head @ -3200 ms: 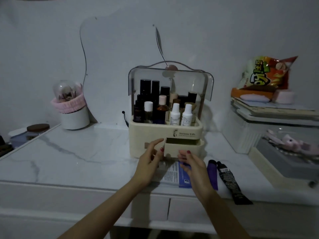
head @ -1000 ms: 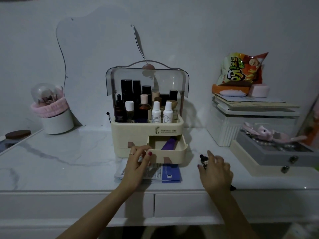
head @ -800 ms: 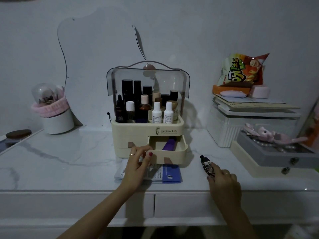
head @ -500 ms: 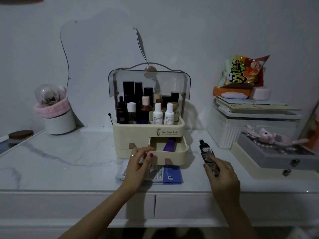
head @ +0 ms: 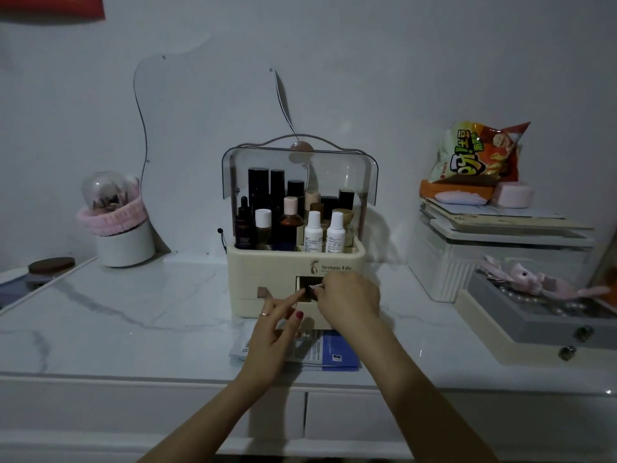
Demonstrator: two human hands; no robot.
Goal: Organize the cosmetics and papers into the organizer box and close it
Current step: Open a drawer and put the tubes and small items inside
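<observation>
Right hand (head: 349, 300): curled over the open drawer mouth, fingers closed on the end of a dark tube (head: 314, 288); only the tube's crimped tip shows past the fingers, the rest is hidden in the drawer or behind the hand.
Left hand (head: 272, 332): half open, index finger stretched toward the drawer opening, thumb near the drawer's front; whether it touches the drawer I cannot tell; it holds nothing visible. A ring sits on one finger.
Drawer (head: 309, 310): pulled out a little from the box's lower right front, mostly covered by both hands.
Box (head: 267, 265): cream, standing at the middle of the table (head: 133, 312), clear lid (head: 300, 168) raised at the back.
Bottles (head: 290, 222): upright in the box's top section, dark ones behind, two white ones at the front right.
Papers (head: 330, 352): flat on the table just in front of the box, partly under the left hand, outside the box.
Mirror (head: 207, 128): on the wall behind the box.
Snack bag (head: 477, 152): on a stack at the right, well apart from the box.
</observation>
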